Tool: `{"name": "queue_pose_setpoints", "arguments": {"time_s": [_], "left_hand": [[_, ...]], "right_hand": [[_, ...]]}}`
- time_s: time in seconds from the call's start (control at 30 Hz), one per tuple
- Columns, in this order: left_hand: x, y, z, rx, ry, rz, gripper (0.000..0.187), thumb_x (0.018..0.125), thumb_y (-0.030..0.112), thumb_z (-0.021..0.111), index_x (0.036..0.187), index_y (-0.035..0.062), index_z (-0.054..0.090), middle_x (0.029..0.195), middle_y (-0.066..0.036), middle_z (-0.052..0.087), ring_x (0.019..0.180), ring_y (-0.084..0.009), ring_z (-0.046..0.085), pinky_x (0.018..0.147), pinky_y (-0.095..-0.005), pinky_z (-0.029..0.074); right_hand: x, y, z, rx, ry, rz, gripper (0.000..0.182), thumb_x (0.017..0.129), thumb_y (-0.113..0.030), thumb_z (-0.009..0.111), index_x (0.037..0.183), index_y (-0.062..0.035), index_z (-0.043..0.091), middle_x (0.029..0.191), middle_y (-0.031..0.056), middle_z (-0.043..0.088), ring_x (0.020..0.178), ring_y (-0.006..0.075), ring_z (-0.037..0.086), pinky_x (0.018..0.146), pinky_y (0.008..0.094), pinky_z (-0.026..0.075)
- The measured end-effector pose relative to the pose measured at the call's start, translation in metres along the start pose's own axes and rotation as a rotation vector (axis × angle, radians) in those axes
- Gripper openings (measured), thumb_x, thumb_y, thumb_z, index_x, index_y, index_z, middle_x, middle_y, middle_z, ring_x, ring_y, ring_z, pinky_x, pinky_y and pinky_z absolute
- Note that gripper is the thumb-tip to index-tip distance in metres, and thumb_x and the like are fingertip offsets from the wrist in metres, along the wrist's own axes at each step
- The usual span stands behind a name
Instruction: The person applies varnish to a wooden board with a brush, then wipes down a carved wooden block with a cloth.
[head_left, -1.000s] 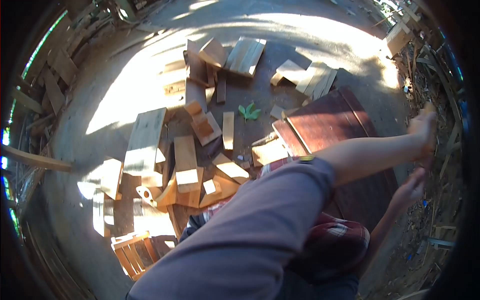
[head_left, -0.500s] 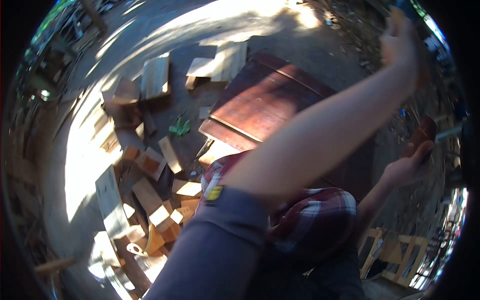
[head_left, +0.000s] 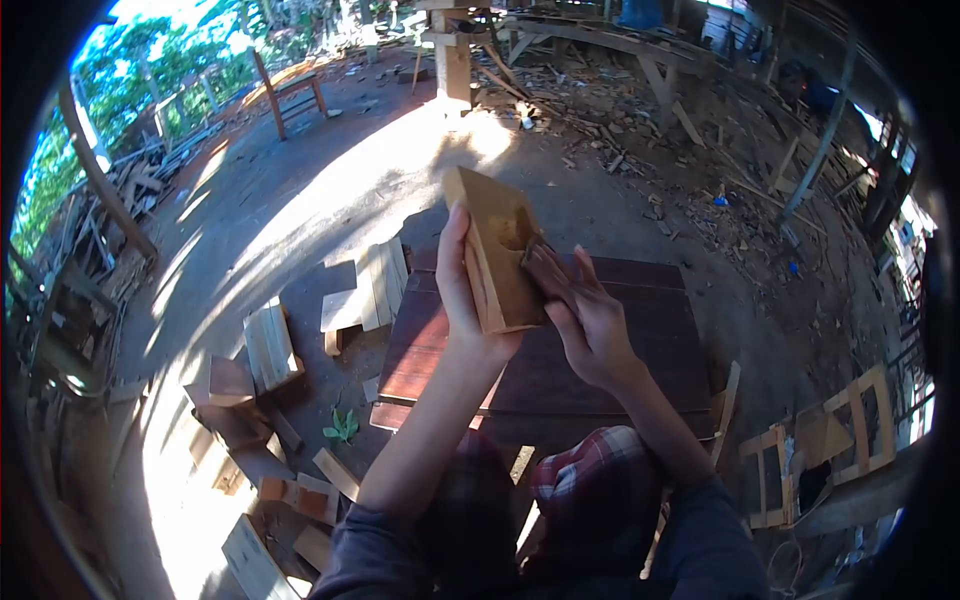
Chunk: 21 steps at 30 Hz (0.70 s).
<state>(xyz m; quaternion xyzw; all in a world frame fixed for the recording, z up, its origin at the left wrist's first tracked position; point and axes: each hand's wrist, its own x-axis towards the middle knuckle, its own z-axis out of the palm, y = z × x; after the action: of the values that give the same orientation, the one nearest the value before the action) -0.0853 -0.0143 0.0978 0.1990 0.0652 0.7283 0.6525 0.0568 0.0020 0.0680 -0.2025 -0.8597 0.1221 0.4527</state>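
Observation:
My left hand (head_left: pixel 460 290) is wrapped round the lower left side of a light wooden block (head_left: pixel 488 235), which is raised and tilted in front of me. A hollowed, darker patch shows on the block's right face. Pressed against that face is a dark reddish-brown folded piece of sandpaper (head_left: pixel 548 272), gripped in my right hand (head_left: pixel 602 335). Below both hands stands a dark red-brown wooden table (head_left: pixel 610 335) with plank seams, close to my knees.
Several cut wood blocks (head_left: pixel 270 345) lie on the ground at left, near a small green plant (head_left: pixel 342 427). Wooden frames (head_left: pixel 850 430) stand at right. A post (head_left: pixel 453 75) and a workbench (head_left: pixel 590 35) are at the back, among scattered wood scraps.
My view has lifted and levelled. Both hands have come from the far right to the middle, and the sandpaper now meets the block's face.

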Motion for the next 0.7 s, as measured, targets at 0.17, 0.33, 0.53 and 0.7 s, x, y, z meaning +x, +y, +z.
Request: {"name": "queue_pose_setpoints", "arguments": {"time_s": [0.17,0.33,0.53,0.7], "left_hand": [[0.008,0.011,-0.020,-0.073,-0.170,-0.008,0.054,0.093,0.050,0.042,0.126,0.0068,0.049,0.115,-0.014,0.058,0.099,-0.0264,0.060,0.089,-0.0401,0.050],[0.015,0.023,-0.038,-0.113,-0.084,0.024,0.057,0.093,0.051,0.043,0.127,0.0052,0.048,0.117,-0.015,0.058,0.100,-0.0256,0.061,0.089,-0.0403,0.050],[-0.007,0.053,-0.034,-0.127,-0.248,0.016,0.058,0.095,0.049,0.040,0.132,0.0047,0.045,0.122,-0.016,0.057,0.106,-0.0275,0.059,0.091,-0.0415,0.050],[-0.016,0.062,-0.027,-0.083,-0.239,-0.027,0.064,0.095,0.054,0.035,0.137,0.0058,0.041,0.134,-0.020,0.047,0.118,-0.0367,0.051,0.100,-0.0477,0.043]], "right_hand": [[0.013,-0.021,-0.003,-0.098,-0.090,-0.158,0.039,0.091,-0.011,0.050,0.129,-0.0078,0.053,0.133,0.0154,0.051,0.128,0.0288,0.045,0.112,0.0468,0.025],[0.033,-0.002,0.012,-0.138,-0.146,-0.149,0.038,0.091,-0.012,0.050,0.128,-0.0044,0.054,0.127,0.0176,0.055,0.124,0.0286,0.049,0.112,0.0459,0.026],[0.043,-0.031,0.015,-0.139,-0.160,-0.478,0.043,0.086,-0.014,0.059,0.127,-0.0024,0.055,0.123,0.0178,0.058,0.118,0.0265,0.055,0.109,0.0438,0.032],[0.027,-0.039,0.021,-0.221,-0.138,-0.321,0.046,0.087,-0.018,0.060,0.129,-0.0029,0.053,0.127,0.0164,0.056,0.125,0.0246,0.049,0.109,0.0430,0.033]]}}
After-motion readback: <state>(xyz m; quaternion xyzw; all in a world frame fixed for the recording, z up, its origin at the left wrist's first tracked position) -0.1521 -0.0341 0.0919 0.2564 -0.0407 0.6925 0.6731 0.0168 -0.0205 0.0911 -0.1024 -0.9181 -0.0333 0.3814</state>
